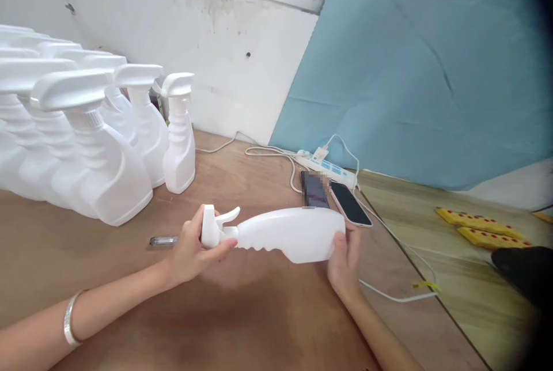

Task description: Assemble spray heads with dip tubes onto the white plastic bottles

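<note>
Sideways above the brown table (242,181), the white spray bottle (294,234) was held level: the left hand (190,250) gripped its trigger head (209,228), the right hand (345,261) its base (340,222), fingertips hidden, probably behind it.

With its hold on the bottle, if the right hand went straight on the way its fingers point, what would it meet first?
Probably the pink-edged phone on the table, just beyond the right hand in this view; height is unclear, so it might pass above.
</note>
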Demonstrator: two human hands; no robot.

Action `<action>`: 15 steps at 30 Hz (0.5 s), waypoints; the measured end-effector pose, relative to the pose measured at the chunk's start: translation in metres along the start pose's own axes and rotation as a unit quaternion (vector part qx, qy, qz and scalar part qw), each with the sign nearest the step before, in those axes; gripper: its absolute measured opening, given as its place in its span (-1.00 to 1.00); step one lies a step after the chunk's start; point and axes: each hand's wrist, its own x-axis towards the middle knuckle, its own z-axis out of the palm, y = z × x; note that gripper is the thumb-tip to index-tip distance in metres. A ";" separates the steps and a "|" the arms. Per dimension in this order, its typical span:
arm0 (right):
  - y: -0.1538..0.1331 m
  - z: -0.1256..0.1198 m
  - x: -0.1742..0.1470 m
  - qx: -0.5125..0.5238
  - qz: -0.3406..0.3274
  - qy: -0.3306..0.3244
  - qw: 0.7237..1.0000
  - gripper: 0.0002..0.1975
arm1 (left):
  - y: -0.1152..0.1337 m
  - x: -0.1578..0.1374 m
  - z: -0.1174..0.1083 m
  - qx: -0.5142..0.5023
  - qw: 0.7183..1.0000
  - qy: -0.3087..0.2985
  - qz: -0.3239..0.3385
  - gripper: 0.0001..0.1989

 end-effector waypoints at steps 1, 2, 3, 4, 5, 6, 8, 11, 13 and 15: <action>-0.005 0.000 0.001 -0.035 -0.051 -0.006 0.998 -0.56 | 0.006 0.001 0.000 0.020 1.000 0.002 0.006 -0.66; -0.011 -0.001 0.002 -0.073 -0.113 -0.011 0.991 -0.45 | 0.012 0.001 0.001 0.040 0.999 0.002 0.012 -0.67; -0.019 0.000 0.004 -0.107 -0.181 -0.016 0.977 -0.33 | 0.020 0.002 0.002 0.062 0.998 0.001 0.017 -0.68; -0.028 0.001 0.005 -0.135 -0.245 -0.022 0.960 -0.22 | 0.029 0.003 0.003 0.084 0.996 -0.004 0.021 -0.69; -0.039 0.002 0.006 -0.150 -0.297 -0.033 0.942 -0.13 | 0.038 0.004 0.004 0.105 0.994 -0.009 0.025 -0.69; -0.051 0.005 0.007 -0.154 -0.342 -0.052 0.925 -0.07 | 0.047 0.005 0.006 0.124 0.992 -0.015 0.030 -0.69; -0.075 0.013 0.006 -0.144 -0.412 -0.103 0.894 -0.06 | 0.064 0.006 0.010 0.147 0.988 -0.032 0.039 -0.68; -0.104 0.027 0.004 -0.121 -0.444 -0.135 0.877 -0.23 | 0.085 0.006 0.014 0.187 0.979 -0.049 0.064 -0.68; -0.115 0.034 0.006 -0.102 -0.435 -0.124 0.886 -0.37 | 0.096 0.004 0.014 0.208 0.974 -0.058 0.075 -0.70; -0.120 0.038 0.010 -0.079 -0.417 -0.115 0.898 -0.47 | 0.103 0.000 0.011 0.180 0.976 -0.091 0.086 -0.77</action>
